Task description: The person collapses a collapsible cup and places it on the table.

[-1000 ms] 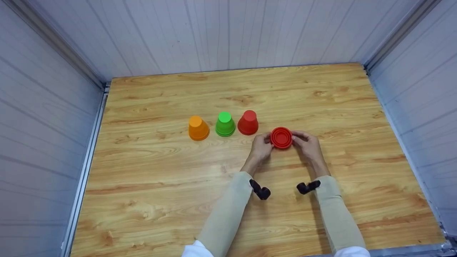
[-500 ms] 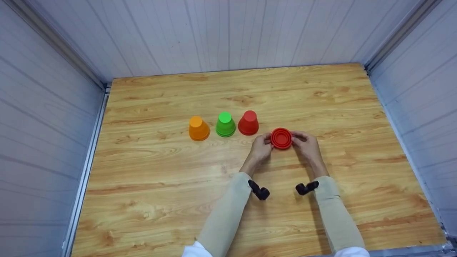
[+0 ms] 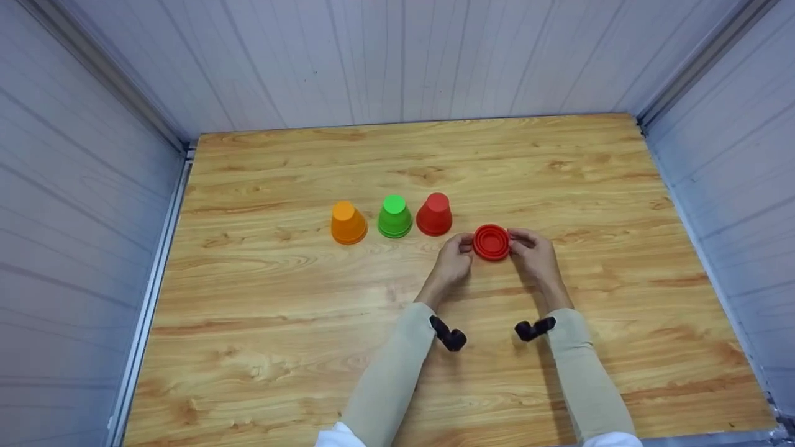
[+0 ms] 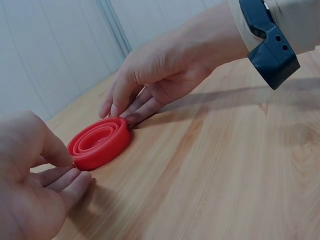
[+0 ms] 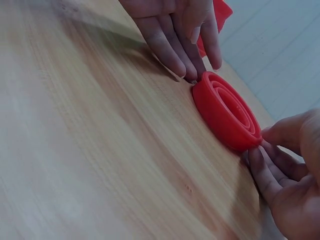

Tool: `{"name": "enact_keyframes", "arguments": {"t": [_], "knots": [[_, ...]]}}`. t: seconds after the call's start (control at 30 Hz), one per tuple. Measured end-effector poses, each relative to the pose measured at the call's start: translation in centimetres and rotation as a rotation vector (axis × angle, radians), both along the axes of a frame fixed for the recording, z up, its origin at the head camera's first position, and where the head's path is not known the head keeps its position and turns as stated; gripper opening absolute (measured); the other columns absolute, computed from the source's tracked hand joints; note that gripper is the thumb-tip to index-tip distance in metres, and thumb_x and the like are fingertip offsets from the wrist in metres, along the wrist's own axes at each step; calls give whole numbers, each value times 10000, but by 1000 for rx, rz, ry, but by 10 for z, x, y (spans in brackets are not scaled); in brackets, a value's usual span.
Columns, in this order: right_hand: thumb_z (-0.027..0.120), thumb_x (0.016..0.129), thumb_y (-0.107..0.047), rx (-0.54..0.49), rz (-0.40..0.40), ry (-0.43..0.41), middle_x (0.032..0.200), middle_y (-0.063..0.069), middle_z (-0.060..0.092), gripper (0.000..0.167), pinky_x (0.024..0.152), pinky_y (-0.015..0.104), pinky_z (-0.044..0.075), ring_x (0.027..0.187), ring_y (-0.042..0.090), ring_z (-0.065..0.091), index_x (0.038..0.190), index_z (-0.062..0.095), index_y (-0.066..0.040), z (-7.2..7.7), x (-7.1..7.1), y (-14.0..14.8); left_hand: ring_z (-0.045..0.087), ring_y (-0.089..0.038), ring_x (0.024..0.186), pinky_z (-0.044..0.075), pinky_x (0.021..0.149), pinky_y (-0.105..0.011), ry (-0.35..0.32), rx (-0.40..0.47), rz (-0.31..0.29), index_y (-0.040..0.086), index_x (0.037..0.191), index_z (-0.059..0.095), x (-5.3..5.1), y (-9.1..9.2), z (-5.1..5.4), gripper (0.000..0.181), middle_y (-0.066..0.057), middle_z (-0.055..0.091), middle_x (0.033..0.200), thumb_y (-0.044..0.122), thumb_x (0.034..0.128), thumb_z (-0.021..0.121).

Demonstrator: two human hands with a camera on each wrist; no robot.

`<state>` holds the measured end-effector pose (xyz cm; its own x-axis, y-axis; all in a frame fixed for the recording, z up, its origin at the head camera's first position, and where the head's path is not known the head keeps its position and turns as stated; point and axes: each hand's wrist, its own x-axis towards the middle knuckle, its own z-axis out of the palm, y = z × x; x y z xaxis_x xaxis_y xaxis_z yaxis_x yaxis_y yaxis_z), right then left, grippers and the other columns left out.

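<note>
A flattened red cup with concentric rings (image 3: 491, 243) lies on the wooden table, opening up. At its left side is my left hand (image 3: 452, 262), fingers loosely extended; the right wrist view shows the left fingertips (image 5: 188, 70) close beside the rim, not curled round it. My right hand (image 3: 535, 262) pinches the opposite edge between thumb and fingers, as the right wrist view shows for that hand (image 5: 295, 175). The ringed cup (image 4: 98, 143) sits between both hands in the left wrist view.
Behind and left of the hands stand three upside-down cups in a row: orange (image 3: 348, 223), green (image 3: 394, 217) and red (image 3: 435, 215). Pale panelled walls (image 3: 397, 62) border the wooden table (image 3: 279, 310) at the back and both sides.
My left hand has loosened from the ringed cup and drawn slightly away to the left. The right hand stays at its edge. The whole head view has shifted a little.
</note>
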<state>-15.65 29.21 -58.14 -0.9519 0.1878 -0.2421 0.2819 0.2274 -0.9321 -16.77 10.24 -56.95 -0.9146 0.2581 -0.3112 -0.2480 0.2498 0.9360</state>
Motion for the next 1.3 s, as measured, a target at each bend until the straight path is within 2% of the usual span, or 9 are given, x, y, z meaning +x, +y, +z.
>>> {"name": "enact_keyframes", "arguments": {"t": [0.4,0.77,1.1,1.3], "knots": [[574,940,-50,-11,-30,11,1215,205,589,301,778,138,516,949,81,587,1233,592,15,1,-1,-1,594,-203,1093,491,945,-276,23,9,50,32,1177,584,5,-10,-4,290,-111,625,1172,-34,906,504],[586,944,-101,28,-28,70,1224,210,580,317,788,126,487,962,61,560,1240,579,13,5,-4,-1,602,-224,1069,497,927,-266,110,43,80,-10,1143,588,13,-25,-4,276,-163,633,1152,-45,884,499],[596,927,-56,-38,-27,117,1250,249,559,326,773,122,487,979,84,553,1238,570,39,14,-13,-12,597,-231,1088,488,953,-292,119,36,94,1,1162,582,17,-39,1,275,-154,617,1189,-28,900,504],[600,922,-47,-66,-2,98,1261,249,554,347,834,128,468,1020,134,546,1249,555,58,31,-15,-28,601,-224,1046,493,929,-288,140,27,106,-2,1162,577,21,-50,2,275,-156,610,1175,-31,898,506]]}}
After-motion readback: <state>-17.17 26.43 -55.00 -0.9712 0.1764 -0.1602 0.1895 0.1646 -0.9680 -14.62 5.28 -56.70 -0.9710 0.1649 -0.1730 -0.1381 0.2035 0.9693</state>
